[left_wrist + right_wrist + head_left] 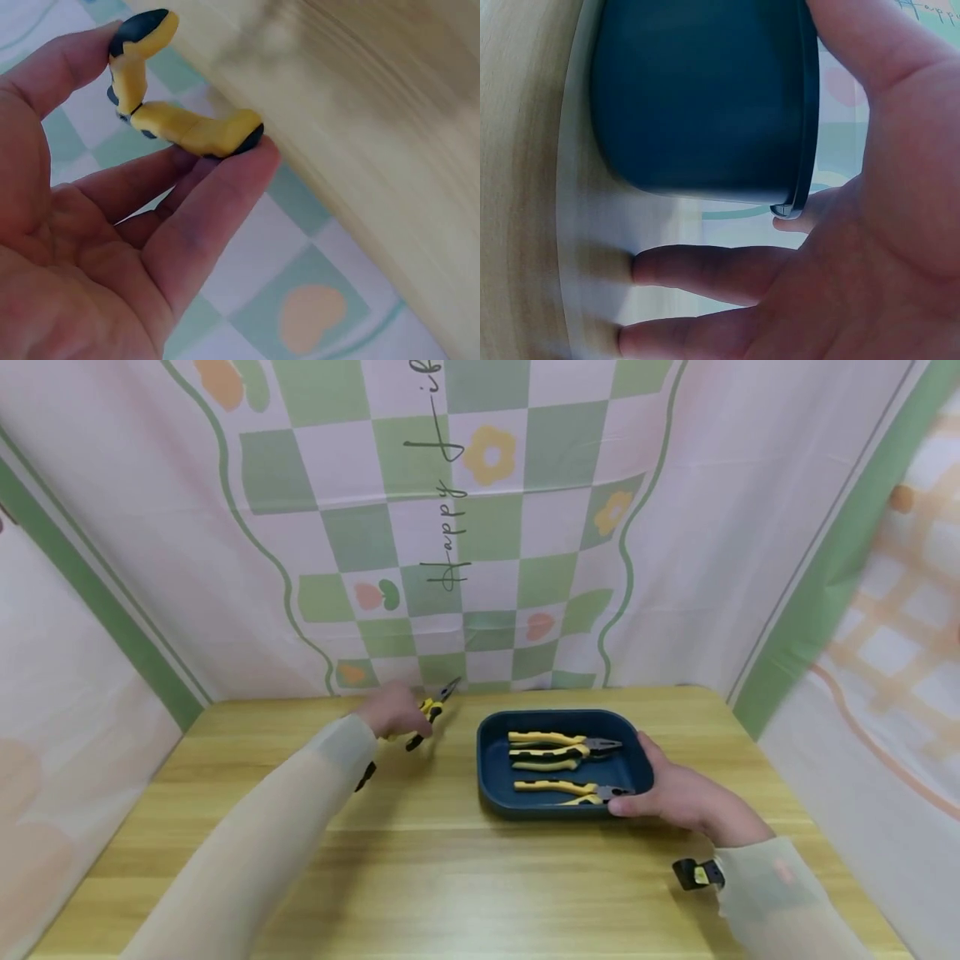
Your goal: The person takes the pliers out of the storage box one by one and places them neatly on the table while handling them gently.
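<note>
My left hand (392, 710) pinches the yellow-and-black handles of a pair of long-nose pliers (430, 710) above the back of the table, left of the tray. In the left wrist view the handles of these pliers (196, 136) spread apart between thumb and fingers. A dark blue tray (491, 797) sits on the table, holding several pliers (551, 753) with yellow-and-black handles, their jaws pointing right. My right hand (686, 793) grips the tray's right end, thumb at the front corner. Up close, the right wrist view shows the tray's outer wall (705, 97), with two fingertips near the tabletop.
The wooden table (442, 877) meets a checked, printed curtain (491, 527) along its back edge. More curtain hangs at both sides. A small black device (697, 874) is strapped at the right wrist, another (365, 775) at the left.
</note>
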